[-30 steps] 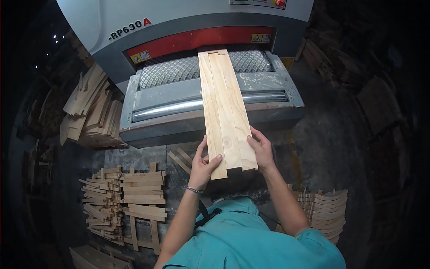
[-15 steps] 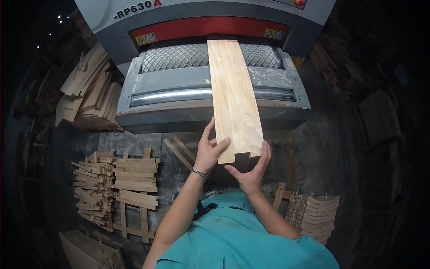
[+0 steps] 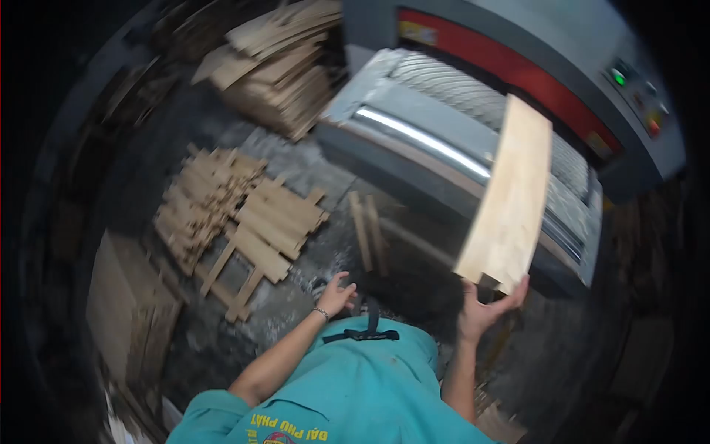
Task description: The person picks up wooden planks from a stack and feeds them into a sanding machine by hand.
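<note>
- Right hand [image 3: 482, 314]: spread, thumb and fingertips at the near end of the boards [image 3: 510, 196], seemingly to steady them in line.
- Left hand [image 3: 336, 297]: fingers loosely parted, holding nothing, lower centre.
- Boards: right of centre, side by side across the machine bed [image 3: 447, 111], which bears their far part at the red guard [image 3: 510, 63].
- Change: left hand has released the boards' left edge; the machine now appears upper right.
</note>
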The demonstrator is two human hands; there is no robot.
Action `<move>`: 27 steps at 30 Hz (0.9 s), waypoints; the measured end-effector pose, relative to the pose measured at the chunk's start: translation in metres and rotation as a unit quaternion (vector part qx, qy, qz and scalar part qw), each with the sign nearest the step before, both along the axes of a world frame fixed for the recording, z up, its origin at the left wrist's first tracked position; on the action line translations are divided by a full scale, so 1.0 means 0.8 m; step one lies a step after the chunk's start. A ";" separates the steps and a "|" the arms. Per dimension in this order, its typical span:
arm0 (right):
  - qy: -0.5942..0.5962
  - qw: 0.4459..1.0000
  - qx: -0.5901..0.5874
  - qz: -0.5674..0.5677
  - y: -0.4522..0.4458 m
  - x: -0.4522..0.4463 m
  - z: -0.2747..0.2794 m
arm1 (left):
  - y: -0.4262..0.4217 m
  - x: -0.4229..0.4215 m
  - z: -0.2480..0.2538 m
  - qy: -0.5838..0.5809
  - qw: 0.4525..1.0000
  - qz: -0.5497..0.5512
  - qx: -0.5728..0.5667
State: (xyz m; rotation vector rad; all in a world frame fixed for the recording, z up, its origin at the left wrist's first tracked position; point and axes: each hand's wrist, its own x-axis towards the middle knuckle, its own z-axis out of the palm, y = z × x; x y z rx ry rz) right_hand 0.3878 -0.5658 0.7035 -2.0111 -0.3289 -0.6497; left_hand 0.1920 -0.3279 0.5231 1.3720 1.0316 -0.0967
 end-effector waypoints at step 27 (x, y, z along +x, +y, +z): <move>-0.078 0.994 -0.078 -0.019 0.017 0.075 -0.034 | -0.102 -0.299 -0.111 0.170 0.962 0.213 0.033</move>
